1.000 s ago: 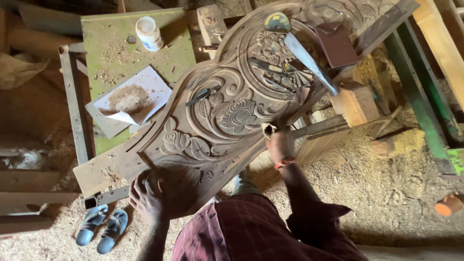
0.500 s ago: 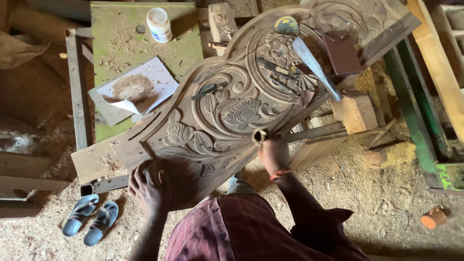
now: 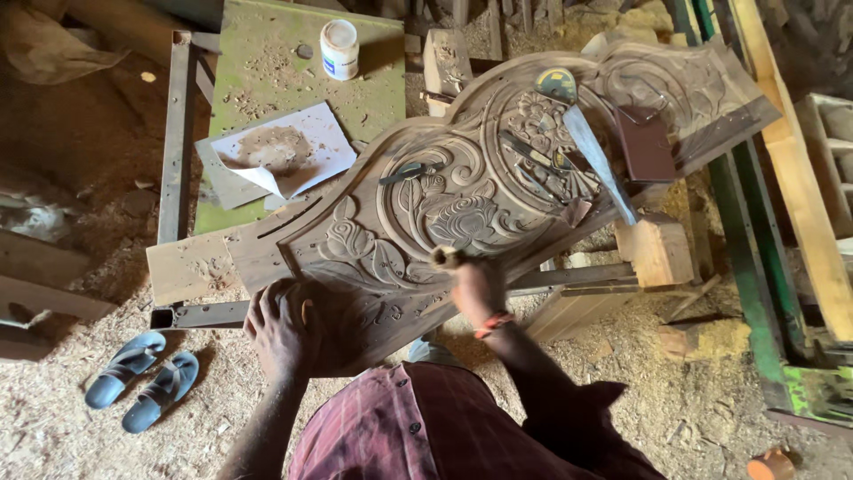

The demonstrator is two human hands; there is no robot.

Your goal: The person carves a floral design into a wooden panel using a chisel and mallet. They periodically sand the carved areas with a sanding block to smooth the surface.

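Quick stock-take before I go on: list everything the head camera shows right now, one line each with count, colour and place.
carved wooden panel: one, brown, floral relief, lying across the metal frame, centre
chisels: several, dark, loose on the panel's upper right
flat metal blade: one, grey, on the panel, right
green board: one, top left
white jar: one, upright on the green board
paper sheets: a few, white, dusted with shavings, on the green board
wood block: one, pale, right of the panel
sandals: one pair, blue, on the sawdust floor, lower left
left hand: flat on the panel's lower edge
right hand: gripping a wooden-handled tool at the panel's edge
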